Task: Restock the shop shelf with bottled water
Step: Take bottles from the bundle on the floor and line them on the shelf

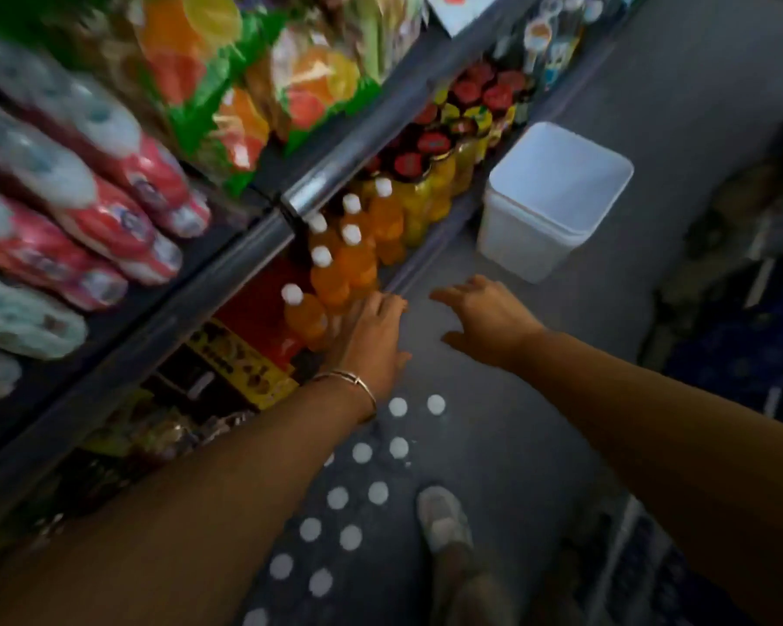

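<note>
Two hands reach toward the bottom shelf's [426, 259] front edge: left hand [371, 336], fingers straight and together, touches orange bottles [335, 273]; right hand [484, 318] hovers, fingers spread. Water bottles [358, 494], white-capped, stand packed on the floor [539, 399] below the wrists.

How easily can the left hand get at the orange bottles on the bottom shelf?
Probably easily: the left hand is already at the shelf edge, its fingers at the nearest orange bottles. Nothing stands between them, and the upper shelf rail sits above them.
</note>
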{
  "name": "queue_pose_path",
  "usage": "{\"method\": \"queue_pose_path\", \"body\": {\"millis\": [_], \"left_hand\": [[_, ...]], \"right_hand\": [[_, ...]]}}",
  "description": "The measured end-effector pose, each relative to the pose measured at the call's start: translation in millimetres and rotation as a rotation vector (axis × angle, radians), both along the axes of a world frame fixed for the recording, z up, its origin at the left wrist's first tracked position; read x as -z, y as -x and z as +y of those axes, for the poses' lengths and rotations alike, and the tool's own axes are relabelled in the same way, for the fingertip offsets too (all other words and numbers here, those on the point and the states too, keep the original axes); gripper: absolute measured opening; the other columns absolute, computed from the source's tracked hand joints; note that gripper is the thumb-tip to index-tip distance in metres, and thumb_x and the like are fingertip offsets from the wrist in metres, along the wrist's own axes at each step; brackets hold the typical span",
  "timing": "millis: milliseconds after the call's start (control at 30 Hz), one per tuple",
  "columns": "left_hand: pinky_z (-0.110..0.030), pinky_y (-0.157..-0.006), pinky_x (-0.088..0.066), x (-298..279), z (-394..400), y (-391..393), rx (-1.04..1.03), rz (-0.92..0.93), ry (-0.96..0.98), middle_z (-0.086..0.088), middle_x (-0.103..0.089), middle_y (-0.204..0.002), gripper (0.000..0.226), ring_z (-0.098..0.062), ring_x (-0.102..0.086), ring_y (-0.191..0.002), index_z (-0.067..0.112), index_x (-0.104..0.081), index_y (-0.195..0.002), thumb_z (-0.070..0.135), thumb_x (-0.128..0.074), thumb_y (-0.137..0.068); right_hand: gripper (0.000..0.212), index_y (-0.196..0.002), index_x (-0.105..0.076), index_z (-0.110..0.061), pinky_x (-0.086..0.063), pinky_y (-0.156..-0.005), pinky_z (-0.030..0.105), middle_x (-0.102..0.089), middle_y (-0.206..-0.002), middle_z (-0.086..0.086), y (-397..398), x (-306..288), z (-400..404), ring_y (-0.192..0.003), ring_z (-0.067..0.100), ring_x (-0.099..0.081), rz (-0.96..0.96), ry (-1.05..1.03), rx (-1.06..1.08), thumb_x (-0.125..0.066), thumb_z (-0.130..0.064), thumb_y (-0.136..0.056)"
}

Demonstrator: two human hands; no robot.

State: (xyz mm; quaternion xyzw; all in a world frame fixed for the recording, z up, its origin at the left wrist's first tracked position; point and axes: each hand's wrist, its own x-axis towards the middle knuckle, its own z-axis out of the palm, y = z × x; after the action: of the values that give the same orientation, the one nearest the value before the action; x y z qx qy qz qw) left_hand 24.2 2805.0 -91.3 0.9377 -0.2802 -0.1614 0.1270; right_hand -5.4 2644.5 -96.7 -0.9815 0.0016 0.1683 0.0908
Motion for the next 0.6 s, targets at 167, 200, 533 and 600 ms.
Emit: {"method": "queue_pose_path", "body": {"millis": [167, 200, 533, 600], "left_hand": [[-0.04, -0.104, -0.029, 104, 6, 5, -0.03, 0.076, -0.053, -0.002, -0.038, -0.134, 0.051, -0.023, -0.034, -0.128, 0.022, -0.039, -0.131, 0.026, -0.061, -0.086], [-0.04, -0.104, -0.029, 121, 7, 7, -0.03, 0.092, -0.06, -0.001, -0.038, -0.135, 0.051, -0.022, -0.033, -0.129, 0.022, -0.038, -0.132, 0.027, -0.061, -0.086], [-0.039, -0.104, -0.024, 212, 29, -7, -0.185, 0.08, -0.005, -0.001, -0.036, -0.137, 0.051, -0.021, -0.031, -0.131, 0.021, -0.04, -0.13, 0.022, -0.063, -0.085], [-0.041, -0.103, -0.025, 219, 39, -15, -0.223, 0.056, 0.0, -0.001, -0.037, -0.136, 0.05, -0.023, -0.031, -0.13, 0.02, -0.042, -0.129, 0.022, -0.064, -0.084]], "right_hand": [[0.061, -0.143, -0.034, -0.018, -0.035, -0.101, 0.037, -0.049, -0.138, 0.008, 19, 121, 10, -0.125, 0.029, -0.041, 0.129, -0.062, 0.041, -0.059, -0.031, -0.089], [0.06, -0.142, -0.035, -0.017, -0.036, -0.1, 0.037, -0.05, -0.136, 0.009, 22, 141, 12, -0.124, 0.029, -0.042, 0.159, -0.069, 0.05, -0.059, -0.031, -0.088], [0.058, -0.144, -0.033, -0.019, -0.038, -0.101, 0.037, -0.049, -0.137, 0.014, -12, 240, 36, -0.126, 0.029, -0.043, 0.12, -0.264, 0.17, -0.055, -0.029, -0.092], [0.058, -0.144, -0.033, -0.019, -0.04, -0.101, 0.038, -0.05, -0.136, 0.013, -29, 248, 46, -0.126, 0.029, -0.044, 0.094, -0.306, 0.171, -0.056, -0.027, -0.092]]}}
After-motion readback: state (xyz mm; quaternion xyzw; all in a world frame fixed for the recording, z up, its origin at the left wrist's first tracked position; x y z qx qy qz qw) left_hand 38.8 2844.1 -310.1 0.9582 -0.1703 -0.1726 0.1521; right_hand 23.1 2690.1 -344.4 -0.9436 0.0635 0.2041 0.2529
